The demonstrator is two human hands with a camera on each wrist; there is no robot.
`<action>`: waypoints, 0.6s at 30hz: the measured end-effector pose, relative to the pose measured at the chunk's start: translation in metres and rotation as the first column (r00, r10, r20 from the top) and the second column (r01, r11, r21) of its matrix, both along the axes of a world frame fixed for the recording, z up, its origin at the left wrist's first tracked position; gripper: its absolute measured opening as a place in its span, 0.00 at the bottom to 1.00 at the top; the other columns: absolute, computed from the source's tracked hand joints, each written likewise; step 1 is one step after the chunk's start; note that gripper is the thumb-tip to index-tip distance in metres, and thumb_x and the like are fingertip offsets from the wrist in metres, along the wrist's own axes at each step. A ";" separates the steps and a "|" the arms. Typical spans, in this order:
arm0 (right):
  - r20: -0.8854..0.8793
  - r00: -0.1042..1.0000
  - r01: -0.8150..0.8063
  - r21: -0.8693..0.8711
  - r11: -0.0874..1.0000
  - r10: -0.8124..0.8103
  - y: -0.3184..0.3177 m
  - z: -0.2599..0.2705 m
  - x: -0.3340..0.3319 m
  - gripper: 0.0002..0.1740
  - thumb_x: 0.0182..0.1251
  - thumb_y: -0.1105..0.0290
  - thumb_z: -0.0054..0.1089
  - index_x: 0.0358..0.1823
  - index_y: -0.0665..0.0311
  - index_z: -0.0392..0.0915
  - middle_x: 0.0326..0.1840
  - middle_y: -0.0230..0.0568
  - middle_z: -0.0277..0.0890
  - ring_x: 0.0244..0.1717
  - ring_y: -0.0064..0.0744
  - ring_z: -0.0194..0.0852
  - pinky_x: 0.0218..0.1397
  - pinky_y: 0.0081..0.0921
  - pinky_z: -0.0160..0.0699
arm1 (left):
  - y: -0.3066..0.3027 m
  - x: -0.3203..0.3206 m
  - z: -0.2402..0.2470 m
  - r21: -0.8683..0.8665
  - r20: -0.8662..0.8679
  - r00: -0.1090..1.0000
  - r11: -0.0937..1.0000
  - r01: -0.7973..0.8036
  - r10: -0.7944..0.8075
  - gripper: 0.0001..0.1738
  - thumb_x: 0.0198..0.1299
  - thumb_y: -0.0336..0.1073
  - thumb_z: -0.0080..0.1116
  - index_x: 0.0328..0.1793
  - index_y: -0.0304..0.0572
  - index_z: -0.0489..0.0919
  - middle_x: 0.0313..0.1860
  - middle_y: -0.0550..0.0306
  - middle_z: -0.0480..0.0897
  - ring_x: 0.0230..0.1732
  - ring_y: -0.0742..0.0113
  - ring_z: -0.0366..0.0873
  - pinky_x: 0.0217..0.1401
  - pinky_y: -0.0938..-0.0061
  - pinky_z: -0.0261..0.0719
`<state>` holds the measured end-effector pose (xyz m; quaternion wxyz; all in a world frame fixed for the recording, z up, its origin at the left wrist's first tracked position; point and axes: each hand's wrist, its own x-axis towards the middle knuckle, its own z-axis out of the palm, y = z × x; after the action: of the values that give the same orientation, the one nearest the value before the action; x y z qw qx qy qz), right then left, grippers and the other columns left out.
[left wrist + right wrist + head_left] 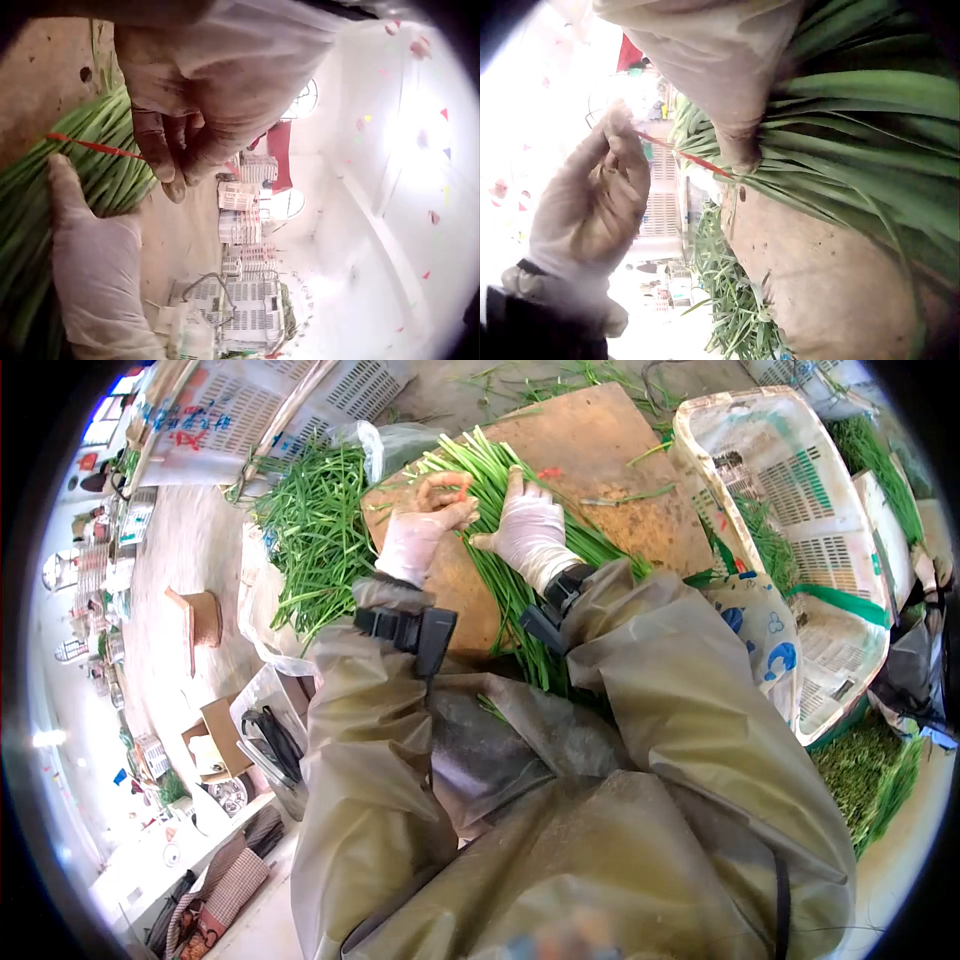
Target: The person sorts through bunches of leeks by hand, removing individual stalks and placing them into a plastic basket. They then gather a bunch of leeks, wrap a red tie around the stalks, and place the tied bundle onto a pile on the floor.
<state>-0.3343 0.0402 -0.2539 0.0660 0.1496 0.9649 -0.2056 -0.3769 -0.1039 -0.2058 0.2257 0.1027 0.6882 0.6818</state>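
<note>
Your left hand (428,530) pinches the tie (697,160); at its 3 o'clock, your right hand (528,528) grips the greens (497,582), heap (322,525) at 9 o'clock!

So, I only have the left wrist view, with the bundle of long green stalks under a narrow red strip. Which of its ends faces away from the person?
Observer: The pale, whitish stalk ends.
Operator: And what lies to the left of the flat brown work surface?
Observer: A loose heap of thin green stalks.
Operator: To its right?
Observer: A long white plastic crate with slotted walls.
</note>
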 end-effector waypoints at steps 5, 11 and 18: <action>0.025 1.000 -0.013 -0.014 1.000 0.014 0.002 0.002 0.000 0.69 0.39 0.38 0.77 0.76 0.69 0.49 0.60 0.51 0.69 0.62 0.46 0.69 0.63 0.40 0.71 | 0.001 0.006 0.017 -0.192 0.136 0.984 0.977 -0.090 0.118 0.13 0.61 0.27 0.64 0.52 0.36 0.83 0.38 0.62 0.85 0.35 0.76 0.81 0.41 0.82 0.79; 0.028 0.999 -0.041 0.024 0.999 0.040 0.003 -0.031 -0.007 0.65 0.43 0.38 0.74 0.76 0.68 0.50 0.61 0.49 0.69 0.64 0.42 0.67 0.63 0.38 0.70 | 0.057 -0.001 -0.011 -0.604 -0.538 0.790 0.788 -0.118 -0.294 0.08 0.53 0.36 0.69 0.41 0.49 0.87 0.38 0.58 0.87 0.44 0.62 0.84 0.51 0.65 0.78; -0.170 0.957 -0.269 -0.230 0.935 0.234 0.045 -0.022 0.026 0.51 0.53 0.52 0.65 0.72 0.75 0.54 0.68 0.67 0.62 0.70 0.57 0.61 0.73 0.40 0.60 | 0.093 -0.018 -0.064 -0.434 -0.586 0.794 0.890 -0.139 -0.162 0.09 0.55 0.35 0.65 0.41 0.41 0.83 0.37 0.51 0.86 0.50 0.50 0.80 0.60 0.59 0.73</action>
<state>-0.3082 0.0855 -0.2763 0.0423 0.0003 0.9445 -0.3258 -0.3951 -0.0106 -0.2695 0.0147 0.2646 0.8630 0.4300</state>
